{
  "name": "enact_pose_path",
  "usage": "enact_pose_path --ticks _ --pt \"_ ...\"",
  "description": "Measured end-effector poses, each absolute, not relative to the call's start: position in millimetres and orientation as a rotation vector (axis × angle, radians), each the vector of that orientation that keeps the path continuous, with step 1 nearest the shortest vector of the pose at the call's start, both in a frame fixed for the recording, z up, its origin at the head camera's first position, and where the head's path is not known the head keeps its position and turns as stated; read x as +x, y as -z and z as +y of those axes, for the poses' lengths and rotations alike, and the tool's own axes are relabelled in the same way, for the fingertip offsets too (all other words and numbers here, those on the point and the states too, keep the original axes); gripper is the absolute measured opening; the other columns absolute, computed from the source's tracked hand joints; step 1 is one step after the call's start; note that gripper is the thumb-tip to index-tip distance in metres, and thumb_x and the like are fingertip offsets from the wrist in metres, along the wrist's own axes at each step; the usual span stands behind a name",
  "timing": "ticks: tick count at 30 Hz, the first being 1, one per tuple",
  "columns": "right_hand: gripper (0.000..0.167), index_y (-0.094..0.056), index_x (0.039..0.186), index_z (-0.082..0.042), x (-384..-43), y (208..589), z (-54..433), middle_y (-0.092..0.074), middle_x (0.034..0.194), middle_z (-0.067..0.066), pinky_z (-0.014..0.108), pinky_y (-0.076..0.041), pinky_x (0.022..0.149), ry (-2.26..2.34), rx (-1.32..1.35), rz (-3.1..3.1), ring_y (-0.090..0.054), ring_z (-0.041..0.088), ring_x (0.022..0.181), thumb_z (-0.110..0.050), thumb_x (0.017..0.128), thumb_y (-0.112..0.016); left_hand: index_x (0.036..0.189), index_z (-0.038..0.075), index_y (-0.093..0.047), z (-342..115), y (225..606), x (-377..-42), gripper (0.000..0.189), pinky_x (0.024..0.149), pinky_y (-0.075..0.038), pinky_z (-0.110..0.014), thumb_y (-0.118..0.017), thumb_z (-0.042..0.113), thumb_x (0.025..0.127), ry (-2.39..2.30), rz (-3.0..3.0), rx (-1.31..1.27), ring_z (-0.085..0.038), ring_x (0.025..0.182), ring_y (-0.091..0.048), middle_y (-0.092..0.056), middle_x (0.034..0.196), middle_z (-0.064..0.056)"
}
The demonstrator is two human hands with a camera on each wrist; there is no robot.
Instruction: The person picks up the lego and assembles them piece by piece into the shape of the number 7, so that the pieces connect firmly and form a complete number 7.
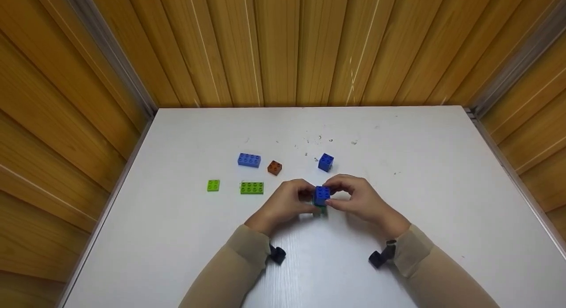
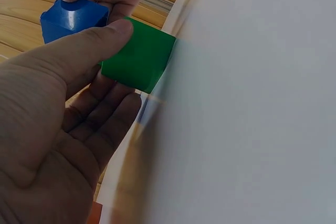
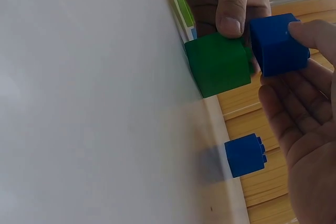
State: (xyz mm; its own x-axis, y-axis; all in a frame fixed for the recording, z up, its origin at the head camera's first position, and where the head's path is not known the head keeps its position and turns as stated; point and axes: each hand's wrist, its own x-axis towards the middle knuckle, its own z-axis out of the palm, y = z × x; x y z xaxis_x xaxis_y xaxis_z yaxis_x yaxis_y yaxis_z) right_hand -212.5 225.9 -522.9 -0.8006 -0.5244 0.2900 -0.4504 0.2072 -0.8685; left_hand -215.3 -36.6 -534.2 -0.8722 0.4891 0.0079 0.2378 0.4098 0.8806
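Near the middle of the table, my left hand (image 1: 286, 201) holds a green brick (image 3: 218, 66) between thumb and fingers, low against the white tabletop. Just above it, my right hand (image 1: 360, 198) pinches a blue brick (image 1: 322, 193) with its thumb on one side and fingers on the other. In the right wrist view the green brick's studs face the underside of this blue brick (image 3: 278, 45), which sits slightly tilted; whether they touch I cannot tell. From the left wrist view the green brick (image 2: 139, 56) shows beneath my left thumb.
Another blue brick (image 1: 326, 162) stands just beyond my right hand. To the left lie a lighter blue long brick (image 1: 249, 160), a brown brick (image 1: 274, 167), a lime long brick (image 1: 252, 188) and a small lime brick (image 1: 213, 185). Wood-patterned walls (image 1: 283, 47) border the white table (image 1: 177, 255).
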Motion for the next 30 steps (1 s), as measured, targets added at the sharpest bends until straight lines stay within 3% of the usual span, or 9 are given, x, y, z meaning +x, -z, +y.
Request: enact_pose_path --ticks 11,19,30 --pt "0.035 -0.080 0.127 -0.002 -213.4 523.6 226.3 -0.080 0.123 0.019 0.025 -0.064 0.102 1.679 -0.993 2.379 -0.076 0.008 0.111 0.002 0.093 -0.089 0.126 0.016 -0.085 -37.1 531.6 -215.0 0.039 0.109 -0.062 -0.031 -0.099 0.020 0.090 -1.452 2.407 0.650 -0.008 0.112 -0.072 -0.080 0.121 0.003" --pt "0.036 -0.080 0.129 -0.002 -213.9 522.6 225.6 -0.081 0.124 0.019 0.025 -0.064 0.102 1.651 -1.004 2.388 -0.075 0.007 0.112 0.001 0.094 -0.089 0.128 0.020 -0.083 -39.4 530.7 -215.3 0.045 0.111 -0.060 -0.034 -0.100 0.029 0.088 -1.513 2.372 0.655 -0.012 0.117 -0.073 -0.080 0.123 0.007" --pt "0.035 -0.081 0.129 -0.004 -214.2 522.8 225.1 -0.081 0.124 0.018 0.023 -0.063 0.103 1.639 -0.968 2.384 -0.076 0.008 0.113 -0.001 0.095 -0.089 0.126 0.017 -0.082 -40.6 527.6 -214.5 0.031 0.111 -0.065 -0.041 -0.093 0.024 0.097 -1.723 2.256 0.678 -0.015 0.119 -0.078 -0.079 0.125 -0.001"
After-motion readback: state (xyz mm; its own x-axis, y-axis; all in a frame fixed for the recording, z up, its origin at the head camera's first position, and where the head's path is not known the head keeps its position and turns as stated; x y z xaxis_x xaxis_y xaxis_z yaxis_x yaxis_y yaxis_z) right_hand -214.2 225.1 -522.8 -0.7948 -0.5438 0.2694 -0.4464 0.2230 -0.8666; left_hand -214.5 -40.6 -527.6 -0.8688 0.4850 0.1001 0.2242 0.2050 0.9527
